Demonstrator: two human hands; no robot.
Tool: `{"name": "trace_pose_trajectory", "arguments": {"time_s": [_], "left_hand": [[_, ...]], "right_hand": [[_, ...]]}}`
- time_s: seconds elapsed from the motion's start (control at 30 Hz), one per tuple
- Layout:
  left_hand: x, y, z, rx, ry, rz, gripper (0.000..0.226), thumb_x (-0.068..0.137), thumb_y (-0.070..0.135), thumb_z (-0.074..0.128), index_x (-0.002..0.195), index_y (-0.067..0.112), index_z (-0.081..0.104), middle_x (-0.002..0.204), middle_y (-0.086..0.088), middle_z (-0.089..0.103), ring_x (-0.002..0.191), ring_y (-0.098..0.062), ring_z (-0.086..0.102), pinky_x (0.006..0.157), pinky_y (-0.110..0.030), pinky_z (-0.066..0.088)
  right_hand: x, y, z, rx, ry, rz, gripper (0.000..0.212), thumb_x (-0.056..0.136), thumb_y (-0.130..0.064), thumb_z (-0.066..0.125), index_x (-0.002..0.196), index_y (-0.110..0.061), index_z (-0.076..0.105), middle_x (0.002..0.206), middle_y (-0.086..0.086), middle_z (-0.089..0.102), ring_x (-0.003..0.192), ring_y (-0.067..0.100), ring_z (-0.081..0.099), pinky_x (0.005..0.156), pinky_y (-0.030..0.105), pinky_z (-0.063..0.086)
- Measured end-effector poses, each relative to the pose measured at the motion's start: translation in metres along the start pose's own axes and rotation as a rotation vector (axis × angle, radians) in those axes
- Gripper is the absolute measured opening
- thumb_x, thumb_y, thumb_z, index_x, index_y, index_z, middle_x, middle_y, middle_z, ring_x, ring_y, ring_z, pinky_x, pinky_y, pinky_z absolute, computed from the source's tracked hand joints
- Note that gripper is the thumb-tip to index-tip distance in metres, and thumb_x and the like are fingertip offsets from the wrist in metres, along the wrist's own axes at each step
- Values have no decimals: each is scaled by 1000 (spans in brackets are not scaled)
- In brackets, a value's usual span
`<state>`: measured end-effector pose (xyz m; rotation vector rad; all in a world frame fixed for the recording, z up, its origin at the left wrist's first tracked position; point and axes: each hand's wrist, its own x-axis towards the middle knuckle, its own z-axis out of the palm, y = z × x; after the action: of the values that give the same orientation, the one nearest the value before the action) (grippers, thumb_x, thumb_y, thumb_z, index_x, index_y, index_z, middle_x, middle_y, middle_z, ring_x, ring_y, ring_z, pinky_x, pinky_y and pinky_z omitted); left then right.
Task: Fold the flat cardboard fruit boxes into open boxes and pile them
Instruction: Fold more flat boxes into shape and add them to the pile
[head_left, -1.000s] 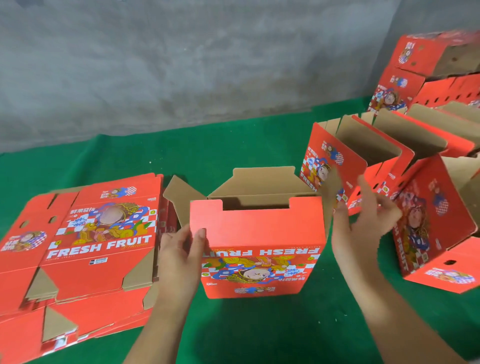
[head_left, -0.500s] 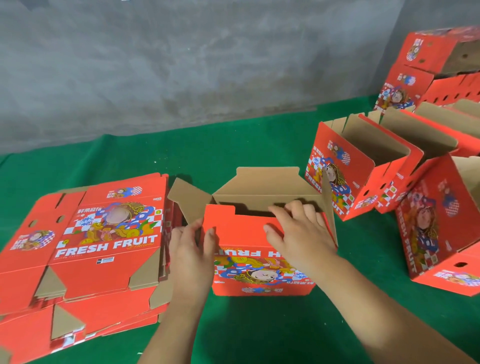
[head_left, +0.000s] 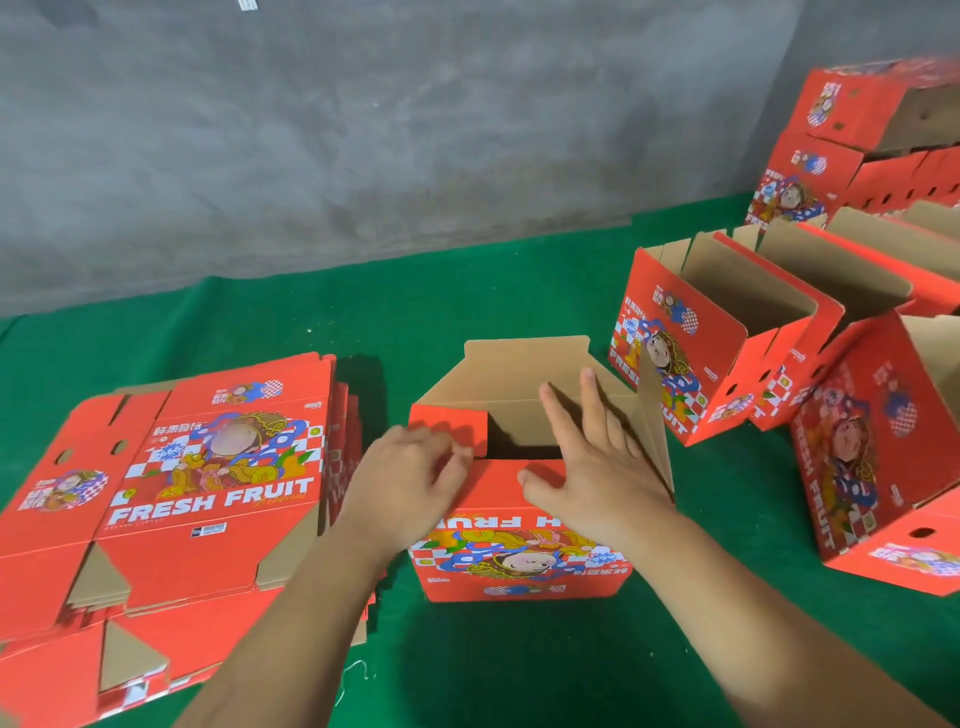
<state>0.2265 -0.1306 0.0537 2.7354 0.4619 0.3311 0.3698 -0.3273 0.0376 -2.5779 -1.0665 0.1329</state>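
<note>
While our left hand (head_left: 410, 480) curls its fingers over the folded-in left flap of the half-formed red printed cardboard fruit box (head_left: 519, 551), our right hand (head_left: 592, 467) lies flat with straight fingers on that box's near wall top, fingertips reaching over the open brown interior. This box stands at the centre of the green felt-like table cover (head_left: 467, 312), its print upside down towards us, its far flap up at twelve o'clock and its right flap standing on edge at three o'clock.

At nine o'clock from the box we see the stack of flat red cardboard box blanks (head_left: 197, 493), the top one face up and reading FRESH FRUIT; the stack lies just beside our left forearm.

At two o'clock stand the finished open red boxes (head_left: 727, 338), mouths up and leaning against one another. At three o'clock another red box lying tilted on its side (head_left: 872, 457) rests near the edge of view. Farther out at one o'clock a pile of red boxes (head_left: 852, 135) rises by the grey concrete wall (head_left: 363, 130).
</note>
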Motion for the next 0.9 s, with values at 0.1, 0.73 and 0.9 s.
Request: {"name": "trace_pose_trajectory", "arguments": {"time_s": [0.1,0.73,0.9], "left_hand": [[21,15,9,188,31,-135,33,101,45,45,125,26,55,103,-5,69,97,-30,63,76,-37,46],[46,2,19,77,-73,-367,41,97,58,44,133,37,39,133,-4,36,121,-36,49,103,-48,41],[49,6,26,96,38,-398,47,87,45,58,126,26,41,123,-4,44,113,-34,51,96,-46,41]], "right_hand": [[-3,0,-4,-48,184,-120,88,84,-69,50,160,-44,13,170,-5,-15,156,25,-2,123,54,24],[-30,41,13,249,471,-29,63,92,-20,44,156,-19,42,159,0,41,147,22,37,115,42,41],[-36,43,11,200,434,-99,51,90,-18,39,129,-17,71,147,-5,58,147,21,40,117,37,37]]}}
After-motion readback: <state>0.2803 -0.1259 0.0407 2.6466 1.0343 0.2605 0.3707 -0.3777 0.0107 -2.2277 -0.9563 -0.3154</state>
